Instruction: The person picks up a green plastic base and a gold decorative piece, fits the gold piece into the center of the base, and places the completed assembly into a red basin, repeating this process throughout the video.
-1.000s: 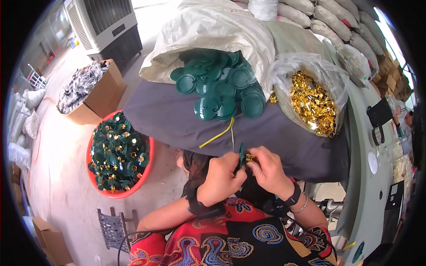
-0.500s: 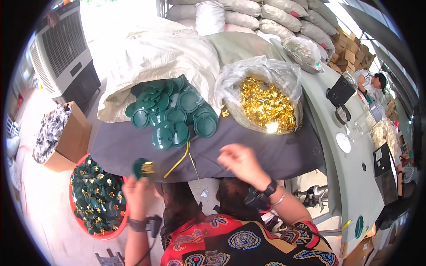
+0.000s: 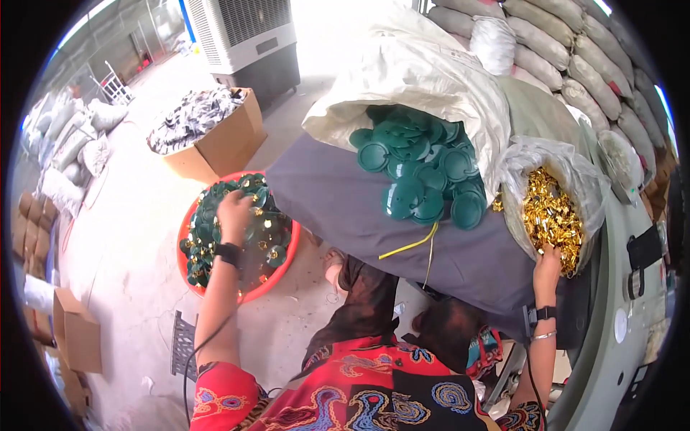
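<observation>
My left hand [image 3: 234,214] is over the red basin [image 3: 294,248] on the floor, among green plastic discs [image 3: 203,224] with small gold pieces on them. Its fingers are smeared by motion, so I cannot tell what they hold. At the near edge of the clear plastic bag [image 3: 591,169], my right hand [image 3: 548,267] has its fingertips drawn together against the heap of shiny gold metal pieces [image 3: 552,212]; anything between them is too small to make out. Loose green round discs [image 3: 429,181] spill from the mouth of a white woven sack [image 3: 402,79] onto the dark cloth [image 3: 323,190].
A yellow strap [image 3: 410,244] lies on the cloth. Behind the basin stand a cardboard box [image 3: 224,147] of grey-white scraps and an air cooler [image 3: 251,43]. Full sacks [image 3: 539,43] are stacked at the back right. A plastic crate-like stool [image 3: 184,345] is beside my left arm.
My left hand has moved left from the table edge, with a green disc and gold piece, into the basin. My right hand has reached right to the gold pieces. The view has swung left.
</observation>
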{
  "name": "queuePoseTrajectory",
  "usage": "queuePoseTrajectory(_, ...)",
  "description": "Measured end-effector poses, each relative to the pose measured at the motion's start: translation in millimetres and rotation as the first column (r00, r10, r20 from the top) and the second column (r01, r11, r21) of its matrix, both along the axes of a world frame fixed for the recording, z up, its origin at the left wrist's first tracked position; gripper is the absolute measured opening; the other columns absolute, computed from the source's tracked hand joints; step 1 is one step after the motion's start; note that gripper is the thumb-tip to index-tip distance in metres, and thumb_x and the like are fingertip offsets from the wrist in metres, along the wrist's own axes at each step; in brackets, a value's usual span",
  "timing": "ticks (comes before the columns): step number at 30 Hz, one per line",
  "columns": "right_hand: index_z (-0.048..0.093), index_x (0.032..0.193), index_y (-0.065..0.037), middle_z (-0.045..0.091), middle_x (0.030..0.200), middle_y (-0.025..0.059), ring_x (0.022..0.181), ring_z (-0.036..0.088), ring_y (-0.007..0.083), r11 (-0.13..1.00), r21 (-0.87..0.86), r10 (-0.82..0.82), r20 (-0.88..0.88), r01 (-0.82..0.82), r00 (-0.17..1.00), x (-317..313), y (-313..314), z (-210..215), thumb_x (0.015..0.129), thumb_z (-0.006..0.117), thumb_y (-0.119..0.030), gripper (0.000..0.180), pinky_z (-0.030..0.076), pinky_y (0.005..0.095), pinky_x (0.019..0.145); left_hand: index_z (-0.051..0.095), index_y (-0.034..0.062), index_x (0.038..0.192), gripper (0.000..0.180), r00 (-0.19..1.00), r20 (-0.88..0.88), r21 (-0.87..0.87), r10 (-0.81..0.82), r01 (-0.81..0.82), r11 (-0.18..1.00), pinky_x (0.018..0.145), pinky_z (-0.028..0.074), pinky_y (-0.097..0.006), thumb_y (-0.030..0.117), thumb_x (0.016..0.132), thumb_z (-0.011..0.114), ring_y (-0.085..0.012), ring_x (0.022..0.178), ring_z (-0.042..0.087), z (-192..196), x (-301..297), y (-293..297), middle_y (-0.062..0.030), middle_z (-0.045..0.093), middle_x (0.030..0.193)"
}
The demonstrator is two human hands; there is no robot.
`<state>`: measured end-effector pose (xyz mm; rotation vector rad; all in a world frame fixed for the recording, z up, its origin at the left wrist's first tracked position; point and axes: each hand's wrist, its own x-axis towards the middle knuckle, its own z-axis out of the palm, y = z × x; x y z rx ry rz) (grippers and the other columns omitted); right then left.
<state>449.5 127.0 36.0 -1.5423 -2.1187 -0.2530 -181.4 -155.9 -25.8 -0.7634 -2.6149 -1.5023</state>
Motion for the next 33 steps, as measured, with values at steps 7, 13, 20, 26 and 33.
queuePoseTrajectory(7,0.056,0.097,0.004,0.056,0.092,0.0242,0.089,0.055,0.0444,0.996,-0.052,0.072,-0.068,-0.076,0.995,27.0,23.0,-13.4,0.077,0.063,0.001,0.021,0.044,0.0467,0.078,0.062,0.0008,0.106,0.033,0.744,-0.321,-0.055,-0.586,0.603,0.795,0.073,0.052,-0.038,0.010,0.075,0.067,-0.0324,0.084,0.064,51.9,201.4,82.9,-0.0186,0.061,0.101)
queuePoseTrajectory(13,0.048,0.106,0.006,0.052,0.100,0.0231,0.097,0.051,0.0415,1.000,0.003,0.032,-0.075,-0.031,0.997,39.6,15.4,-24.7,0.083,0.058,0.001,0.026,0.040,0.0445,0.084,0.056,-0.0016,0.103,0.046,0.808,-0.167,-0.274,-0.566,0.513,0.813,0.082,0.049,-0.043,0.027,0.070,0.073,-0.0347,0.096,0.059,59.5,229.2,153.1,-0.0186,0.061,0.100)
queuePoseTrajectory(20,0.051,0.115,0.001,0.057,0.094,0.0046,0.076,0.057,0.0099,0.936,-0.204,0.051,-0.727,-0.287,0.685,-3.6,-37.7,-0.9,0.090,0.058,-0.005,0.027,0.051,0.0238,0.063,0.061,0.0014,0.098,0.042,0.862,0.016,-0.160,-0.506,0.502,0.850,0.078,0.049,-0.043,0.026,0.067,0.074,-0.0363,0.091,0.062,52.1,220.9,155.4,-0.0178,0.065,0.094)
queuePoseTrajectory(26,0.056,0.111,0.001,0.059,0.097,0.0054,0.082,0.060,0.0110,0.655,-0.170,0.250,-0.870,-0.736,0.424,-94.2,-116.7,29.2,0.085,0.059,0.004,0.027,0.053,0.0254,0.069,0.060,-0.0024,0.098,0.024,0.484,0.440,0.312,-0.757,0.708,0.634,0.051,0.050,-0.031,0.011,0.078,0.061,-0.0203,0.055,0.062,78.6,253.0,113.3,-0.0105,0.063,0.074)
queuePoseTrajectory(33,0.052,0.113,0.001,0.058,0.099,0.0178,0.081,0.062,0.0321,0.548,-0.044,0.680,-0.558,-0.835,0.476,-136.9,-148.5,44.9,0.078,0.063,0.004,0.036,0.051,0.0350,0.068,0.055,-0.0046,0.102,0.020,0.210,0.516,0.490,-0.831,0.723,0.487,0.046,0.046,-0.024,0.003,0.083,0.053,-0.0108,0.050,0.056,107.3,320.7,67.1,-0.0041,0.059,0.074)
